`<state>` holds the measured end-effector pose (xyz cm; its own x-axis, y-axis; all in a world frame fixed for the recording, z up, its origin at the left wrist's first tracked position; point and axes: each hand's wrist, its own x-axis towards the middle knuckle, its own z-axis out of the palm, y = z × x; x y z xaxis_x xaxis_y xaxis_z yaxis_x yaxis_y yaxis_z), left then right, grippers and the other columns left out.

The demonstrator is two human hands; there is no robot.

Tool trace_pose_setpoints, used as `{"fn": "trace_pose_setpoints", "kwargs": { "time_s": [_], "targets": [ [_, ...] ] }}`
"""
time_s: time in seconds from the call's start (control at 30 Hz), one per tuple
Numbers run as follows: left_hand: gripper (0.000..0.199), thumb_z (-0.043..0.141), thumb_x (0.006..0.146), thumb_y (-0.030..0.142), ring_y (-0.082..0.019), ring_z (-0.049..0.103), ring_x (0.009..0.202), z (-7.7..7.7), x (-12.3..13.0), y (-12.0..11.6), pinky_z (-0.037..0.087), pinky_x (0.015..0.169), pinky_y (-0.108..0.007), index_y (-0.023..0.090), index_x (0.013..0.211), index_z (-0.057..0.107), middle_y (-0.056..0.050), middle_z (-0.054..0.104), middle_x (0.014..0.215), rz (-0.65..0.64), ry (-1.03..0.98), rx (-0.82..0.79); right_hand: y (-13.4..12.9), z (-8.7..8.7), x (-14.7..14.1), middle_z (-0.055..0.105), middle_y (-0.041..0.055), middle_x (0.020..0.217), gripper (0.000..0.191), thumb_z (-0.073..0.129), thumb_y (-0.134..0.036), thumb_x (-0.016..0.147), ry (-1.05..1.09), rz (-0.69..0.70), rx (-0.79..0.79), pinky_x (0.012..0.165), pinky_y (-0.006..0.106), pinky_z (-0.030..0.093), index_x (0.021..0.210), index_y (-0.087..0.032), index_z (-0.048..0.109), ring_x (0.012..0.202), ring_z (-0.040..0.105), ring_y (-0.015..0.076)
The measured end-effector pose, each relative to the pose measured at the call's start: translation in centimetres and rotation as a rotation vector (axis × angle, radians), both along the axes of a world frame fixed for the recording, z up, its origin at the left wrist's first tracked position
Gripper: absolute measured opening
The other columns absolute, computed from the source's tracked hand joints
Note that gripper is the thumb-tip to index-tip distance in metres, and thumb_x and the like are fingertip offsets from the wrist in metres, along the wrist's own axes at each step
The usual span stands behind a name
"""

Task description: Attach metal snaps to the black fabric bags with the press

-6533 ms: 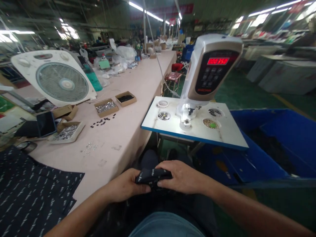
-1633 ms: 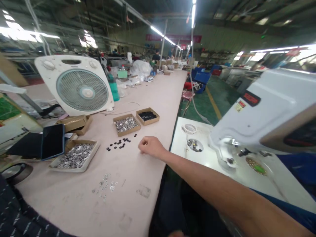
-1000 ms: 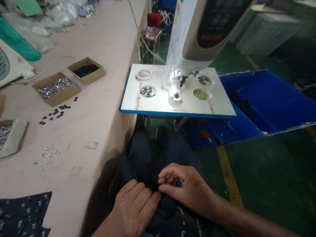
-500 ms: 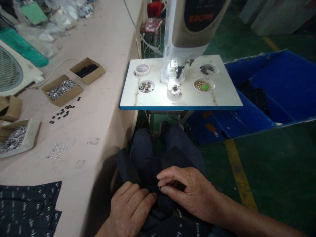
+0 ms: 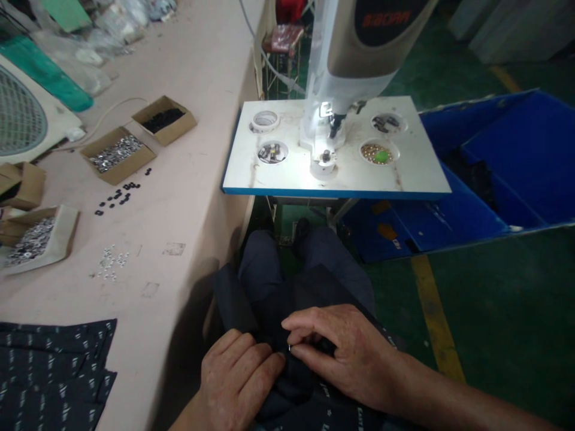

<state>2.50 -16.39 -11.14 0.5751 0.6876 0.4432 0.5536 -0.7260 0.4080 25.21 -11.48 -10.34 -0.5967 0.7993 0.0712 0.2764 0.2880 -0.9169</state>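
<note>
Barely discernible metal bit [image 5: 290, 348], hands [image 5: 345, 353] partly covering dark cloth [image 5: 300, 395]

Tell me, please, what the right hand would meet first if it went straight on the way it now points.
Probably the left hand; the right hand points toward it, though dark cloth between them could come first; depth is unclear.

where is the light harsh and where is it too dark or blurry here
Head view: glare on the white board below the machine; head view, bottom: the dark fabric under the right hand is dim, folds hard to read; head view, top: red lettering looks smeared.
</note>
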Motion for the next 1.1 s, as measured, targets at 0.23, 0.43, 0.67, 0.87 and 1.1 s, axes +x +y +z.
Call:
{"fn": "trace_pose_setpoints", "kwargs": {
  "time_s": [0.23,0.43,0.67,0.87,1.1],
  "targets": [
    [0.019,0.047,0.096,0.008,-0.016,0.054,0.07,-0.2,0.1,-0.4,0.037,0.062,-0.032,0.009,0.103,0.065,-0.008,0.07,0.085,0.03,-0.027,-0.045,-0.1,0.5,0.0,0.079,-0.0024,0.096,0.031,0.065,-0.014,0.089,-0.111,0.038,0.053,0.082,0.023,0.052,0.118,-0.026,0.067,0.087,0.074,0.0144],
    [0.017,0.047,0.096,0.013,-0.017,0.053,0.068,-0.6,0.3,-0.3,0.034,0.061,-0.032,0.01,0.102,0.063,-0.009,0.067,0.082,0.045,-0.109,-0.134,0.3,1.0,0.1,0.079,-0.0018,0.102,0.03,0.063,-0.015,0.089,-0.186,0.1,0.063,0.087,0.024,0.051,0.116,-0.026,0.069,0.091,0.073,0.0146],
    [0.013,0.054,0.089,0.01,-0.016,0.053,0.067,-1.0,0.6,-0.2,0.032,0.061,-0.031,0.013,0.099,0.061,-0.006,0.066,0.08,0.071,-0.149,-0.202,0.5,1.5,0.4,0.078,0.0006,0.106,0.032,0.058,-0.018,0.092,-0.209,0.159,0.138,0.086,0.028,0.05,0.121,-0.026,0.068,0.093,0.072,0.0175],
    [0.01,0.06,0.082,0.012,-0.013,0.056,0.062,-0.7,1.0,0.4,0.033,0.058,-0.028,0.018,0.091,0.059,-0.001,0.064,0.072,0.122,-0.161,-0.272,1.0,2.6,1.3,0.077,0.0047,0.109,0.046,0.068,-0.037,0.087,-0.175,0.19,0.019,0.094,0.034,0.047,0.131,-0.026,0.063,0.098,0.071,0.0235],
    [0.015,0.054,0.073,0.01,-0.01,0.057,0.057,-0.2,1.7,1.0,0.036,0.056,-0.022,0.02,0.083,0.058,0.004,0.06,0.064,0.211,-0.198,-0.363,1.3,3.2,1.7,0.072,0.005,0.123,0.08,0.084,-0.049,0.066,-0.138,0.268,-0.079,0.103,0.037,0.042,0.138,-0.03,0.056,0.111,0.067,0.028]
  ]
}}
